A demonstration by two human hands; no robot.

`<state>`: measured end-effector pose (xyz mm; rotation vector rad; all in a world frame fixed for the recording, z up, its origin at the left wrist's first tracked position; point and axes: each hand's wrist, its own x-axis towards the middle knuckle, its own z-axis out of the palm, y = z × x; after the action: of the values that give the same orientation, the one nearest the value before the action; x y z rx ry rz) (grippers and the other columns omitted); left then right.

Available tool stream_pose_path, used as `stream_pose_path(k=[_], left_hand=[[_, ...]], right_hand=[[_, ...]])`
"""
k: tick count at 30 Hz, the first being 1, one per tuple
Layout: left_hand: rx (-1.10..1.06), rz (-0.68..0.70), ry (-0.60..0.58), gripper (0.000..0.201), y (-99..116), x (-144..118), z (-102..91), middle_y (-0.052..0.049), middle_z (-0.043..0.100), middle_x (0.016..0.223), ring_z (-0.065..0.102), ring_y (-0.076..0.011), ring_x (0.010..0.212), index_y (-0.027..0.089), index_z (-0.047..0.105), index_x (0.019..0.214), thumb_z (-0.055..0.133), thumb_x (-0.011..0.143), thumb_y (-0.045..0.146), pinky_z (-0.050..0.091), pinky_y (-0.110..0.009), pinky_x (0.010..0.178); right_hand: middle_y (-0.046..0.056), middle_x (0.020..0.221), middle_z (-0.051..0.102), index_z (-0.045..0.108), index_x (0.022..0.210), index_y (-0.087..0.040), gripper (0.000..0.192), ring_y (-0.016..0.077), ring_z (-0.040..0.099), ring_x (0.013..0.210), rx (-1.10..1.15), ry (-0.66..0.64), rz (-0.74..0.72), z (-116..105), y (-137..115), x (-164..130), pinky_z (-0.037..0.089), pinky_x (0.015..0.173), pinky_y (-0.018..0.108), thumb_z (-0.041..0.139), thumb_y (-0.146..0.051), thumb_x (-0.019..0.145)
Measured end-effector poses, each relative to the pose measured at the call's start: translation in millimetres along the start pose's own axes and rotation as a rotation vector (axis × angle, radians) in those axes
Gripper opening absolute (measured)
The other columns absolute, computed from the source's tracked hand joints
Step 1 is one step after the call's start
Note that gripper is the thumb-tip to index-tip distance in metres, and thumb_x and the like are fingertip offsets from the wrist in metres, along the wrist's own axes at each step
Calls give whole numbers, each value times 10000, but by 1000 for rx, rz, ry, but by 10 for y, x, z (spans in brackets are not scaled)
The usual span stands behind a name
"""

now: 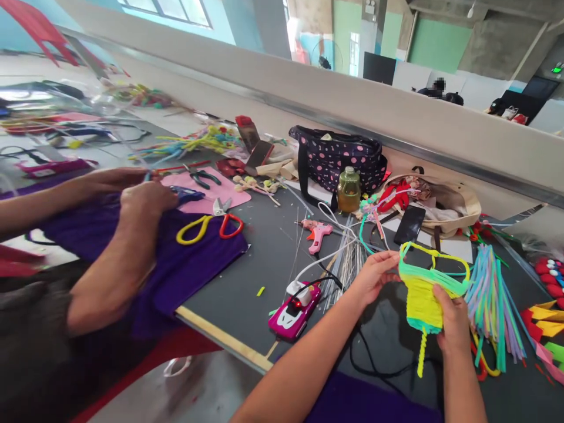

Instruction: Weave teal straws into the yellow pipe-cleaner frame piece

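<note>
Both hands grasp yellow-and-teal woven pipe-cleaner piece above dark worktop — left hand pinches upper edge, right hand grips lower side, probably keeping weave taut. Loose pastel pipe-cleaner bundle beside right hand — within reach.

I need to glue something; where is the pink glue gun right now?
In the head view, the pink glue gun lies mid-table on the dark mat, just left of the bundle of thin wires, in front of the yellowish bottle.

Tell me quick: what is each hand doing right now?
Left hand: closed on the upper left edge of the yellow-green pipe cleaner bundle.
Right hand: grip closed on the bundle's lower right side.
</note>
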<state>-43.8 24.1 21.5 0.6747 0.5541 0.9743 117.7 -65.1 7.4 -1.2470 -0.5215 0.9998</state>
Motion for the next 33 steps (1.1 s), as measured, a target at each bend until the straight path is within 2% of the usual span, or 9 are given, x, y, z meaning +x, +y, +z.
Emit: stream_pose_path(k=[4,8,14,24,33], left_hand=[[-2,-60,-51,320,10,-14,-19,-57,676,735,614,-130,656,114,711,831,813,628,339,504,-248,635],[3,-58,-67,310,12,-24,-8,-51,671,739,615,-130,666,115,706,844,796,654,343,508,-252,637],[21,-3,24,347,0,-24,5,-18,652,702,601,-114,609,131,670,839,820,618,352,500,-245,607],[-35,-42,-85,339,16,-43,11,-36,658,803,612,-124,684,132,677,856,833,608,302,503,-250,651],[-65,-116,-162,322,4,-45,-12,-40,649,776,588,-115,678,125,684,806,838,604,324,455,-244,700]], right_hand=[[76,811,739,728,874,-148,396,289,712,738,3,-35,108,-21,3,37,588,670,378,811,-384,567],[79,748,731,725,779,-136,353,293,710,722,15,1,143,-22,2,66,589,667,376,819,-384,547],[79,795,737,727,841,-142,390,292,708,751,-35,28,85,-19,-3,40,586,650,357,821,-381,549],[76,808,741,721,863,-147,369,287,712,740,-12,-3,143,-64,50,83,588,629,353,808,-377,589],[92,772,735,728,835,-135,374,297,709,731,0,-30,205,-41,19,77,588,651,372,811,-377,562]])
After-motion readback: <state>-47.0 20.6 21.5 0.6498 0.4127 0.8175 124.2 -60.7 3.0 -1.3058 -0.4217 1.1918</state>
